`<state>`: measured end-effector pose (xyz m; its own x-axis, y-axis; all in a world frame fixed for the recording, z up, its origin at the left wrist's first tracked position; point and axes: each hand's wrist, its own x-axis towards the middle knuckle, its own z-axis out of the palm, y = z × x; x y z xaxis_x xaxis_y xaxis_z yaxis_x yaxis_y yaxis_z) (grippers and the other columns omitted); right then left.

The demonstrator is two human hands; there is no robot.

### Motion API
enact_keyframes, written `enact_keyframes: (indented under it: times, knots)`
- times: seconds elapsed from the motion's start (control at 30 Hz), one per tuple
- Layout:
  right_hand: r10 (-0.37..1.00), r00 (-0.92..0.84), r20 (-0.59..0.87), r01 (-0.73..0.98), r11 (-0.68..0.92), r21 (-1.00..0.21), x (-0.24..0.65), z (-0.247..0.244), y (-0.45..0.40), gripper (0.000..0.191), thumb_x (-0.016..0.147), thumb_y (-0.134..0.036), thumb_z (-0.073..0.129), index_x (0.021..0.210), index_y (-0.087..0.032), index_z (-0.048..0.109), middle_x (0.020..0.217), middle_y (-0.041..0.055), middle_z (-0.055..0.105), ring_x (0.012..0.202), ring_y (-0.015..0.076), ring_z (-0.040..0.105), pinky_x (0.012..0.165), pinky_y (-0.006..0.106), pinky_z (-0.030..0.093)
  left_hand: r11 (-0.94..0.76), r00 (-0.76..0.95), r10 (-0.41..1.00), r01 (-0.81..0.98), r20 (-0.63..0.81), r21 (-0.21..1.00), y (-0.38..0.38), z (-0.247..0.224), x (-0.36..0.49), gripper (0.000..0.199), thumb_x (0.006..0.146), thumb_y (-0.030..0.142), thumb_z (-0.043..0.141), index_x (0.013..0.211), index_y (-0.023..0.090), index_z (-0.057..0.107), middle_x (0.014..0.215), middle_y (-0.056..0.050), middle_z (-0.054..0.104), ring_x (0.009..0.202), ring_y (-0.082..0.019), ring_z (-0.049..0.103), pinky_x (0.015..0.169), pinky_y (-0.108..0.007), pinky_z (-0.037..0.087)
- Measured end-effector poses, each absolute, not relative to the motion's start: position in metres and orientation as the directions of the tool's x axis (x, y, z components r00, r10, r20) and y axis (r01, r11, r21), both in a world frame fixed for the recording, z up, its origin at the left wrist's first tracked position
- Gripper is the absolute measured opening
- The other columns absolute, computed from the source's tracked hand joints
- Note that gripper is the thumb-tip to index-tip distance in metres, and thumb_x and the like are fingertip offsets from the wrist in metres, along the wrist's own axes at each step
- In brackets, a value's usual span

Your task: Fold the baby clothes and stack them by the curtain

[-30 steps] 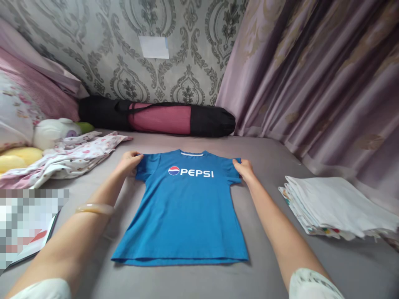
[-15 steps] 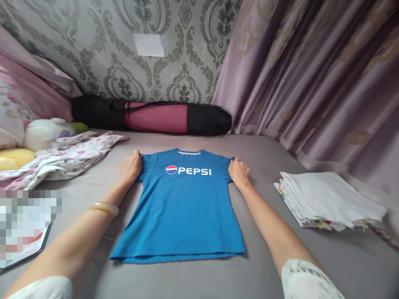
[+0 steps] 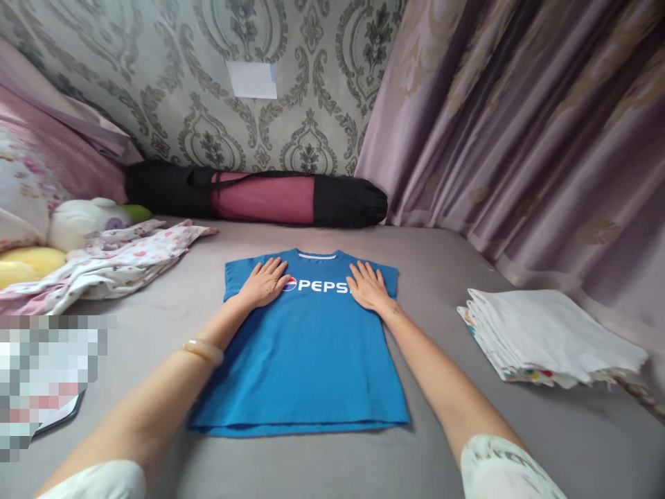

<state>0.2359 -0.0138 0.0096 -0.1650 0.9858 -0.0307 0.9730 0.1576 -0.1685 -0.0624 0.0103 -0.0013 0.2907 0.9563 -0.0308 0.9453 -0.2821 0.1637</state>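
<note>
A blue T-shirt (image 3: 316, 360) with a PEPSI print lies spread face up on the grey sheet, its collar pointing away from me. My left hand (image 3: 264, 283) rests flat on the upper left chest, fingers spread, partly covering the round logo. On the upper right chest lies my right hand (image 3: 368, 285), also flat with fingers apart, hiding the last letter of the print. Neither hand grips the fabric. Both short sleeves lie stretched outward, and the hem is nearest to me.
A stack of folded white cloths (image 3: 551, 336) sits at the right. Patterned clothing (image 3: 140, 267) and plush toys (image 3: 86, 222) lie at the left, above a pixelated flat object (image 3: 46, 381). A black and maroon long bag (image 3: 260, 196) runs along the wall beside purple curtains (image 3: 499, 138).
Both hands have let go of the sleeve ends and moved inward onto the shirt's chest, fingers now spread flat. The shirt stays in nearly the same place.
</note>
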Motion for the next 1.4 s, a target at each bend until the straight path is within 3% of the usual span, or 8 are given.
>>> enact_keyframes:
  times: [0.2,0.4,0.53,0.67,0.83,1.13,1.27,1.4]
  knots:
    - [0.991,-0.127,0.044,0.952,0.134,-0.273,0.242,0.006,-0.014,0.055,0.101,-0.042,0.029,0.150,-0.017,0.036,0.160,0.0098,0.026,0.148,0.0237,0.018,0.119,0.046,0.011,-0.263,0.268,0.963,0.947,-0.004,0.186,0.007,-0.001,-0.064,0.065,0.098,0.050,0.021,0.151,0.014,0.031,0.160,-0.015,0.024,0.149,-0.028,0.017,0.118,-0.049,0.013]
    - [0.944,-0.110,0.310,0.854,0.249,-0.456,0.263,0.027,-0.057,0.040,0.093,-0.024,0.043,0.129,-0.014,0.057,0.132,0.0127,0.059,0.125,0.0193,0.052,0.108,0.032,0.036,-0.189,0.172,0.979,0.967,0.109,0.173,-0.035,0.018,-0.090,0.069,0.091,0.049,0.040,0.149,0.013,0.033,0.154,-0.021,0.032,0.142,-0.034,0.031,0.112,-0.046,0.027]
    - [0.945,-0.223,0.238,0.742,0.323,-0.588,0.282,0.041,-0.120,0.027,0.091,-0.025,0.047,0.107,-0.017,0.068,0.105,0.0075,0.069,0.092,0.0173,0.064,0.084,0.028,0.049,-0.070,0.067,0.998,0.950,0.020,0.305,-0.089,0.032,-0.129,0.073,0.083,0.053,0.047,0.142,0.011,0.043,0.128,-0.019,0.055,0.114,-0.030,0.058,0.098,-0.039,0.044]
    - [0.937,-0.341,0.078,0.678,0.303,-0.670,0.290,0.053,-0.185,0.023,0.089,-0.029,0.053,0.103,-0.020,0.068,0.101,0.0045,0.066,0.081,0.0144,0.062,0.074,0.026,0.049,0.139,-0.090,0.988,0.881,-0.129,0.452,-0.143,0.042,-0.150,0.077,0.072,0.063,0.054,0.131,0.014,0.053,0.099,-0.011,0.067,0.089,-0.028,0.065,0.077,-0.036,0.052]
    - [0.881,-0.473,-0.025,0.661,0.336,-0.670,0.294,0.058,-0.238,0.037,0.082,-0.029,0.065,0.119,-0.025,0.062,0.109,0.0041,0.058,0.082,0.0136,0.059,0.078,0.027,0.050,0.249,-0.030,0.945,0.709,-0.325,0.659,-0.200,0.051,-0.141,0.084,0.061,0.074,0.060,0.122,0.018,0.056,0.081,-0.005,0.068,0.072,-0.025,0.065,0.061,-0.033,0.051]
    - [0.899,-0.433,0.057,0.693,0.373,-0.616,0.293,0.050,-0.252,0.025,0.089,-0.022,0.055,0.112,-0.026,0.062,0.108,0.0040,0.058,0.080,0.0137,0.059,0.080,0.028,0.051,0.171,-0.013,0.979,0.584,-0.202,0.793,-0.248,0.031,-0.124,0.081,0.062,0.070,0.066,0.129,0.028,0.052,0.086,-0.003,0.065,0.074,-0.023,0.062,0.058,-0.032,0.049]
    - [0.910,-0.400,0.111,0.723,0.388,-0.572,0.287,0.051,-0.256,0.022,0.093,-0.022,0.049,0.109,-0.027,0.063,0.106,0.0049,0.059,0.085,0.0160,0.061,0.085,0.031,0.050,0.143,0.010,0.983,0.595,-0.185,0.791,-0.253,0.024,-0.133,0.081,0.065,0.069,0.063,0.134,0.032,0.048,0.074,0.000,0.057,0.064,-0.022,0.056,0.055,-0.034,0.047]
    - [0.912,-0.386,0.140,0.766,0.402,-0.501,0.283,0.051,-0.261,0.022,0.096,-0.020,0.044,0.102,-0.026,0.064,0.103,0.0057,0.059,0.089,0.0179,0.063,0.085,0.032,0.049,0.097,0.005,0.992,0.607,-0.126,0.789,-0.254,0.021,-0.137,0.072,0.068,0.064,0.060,0.132,0.034,0.052,0.076,-0.001,0.058,0.071,-0.026,0.059,0.063,-0.038,0.051]
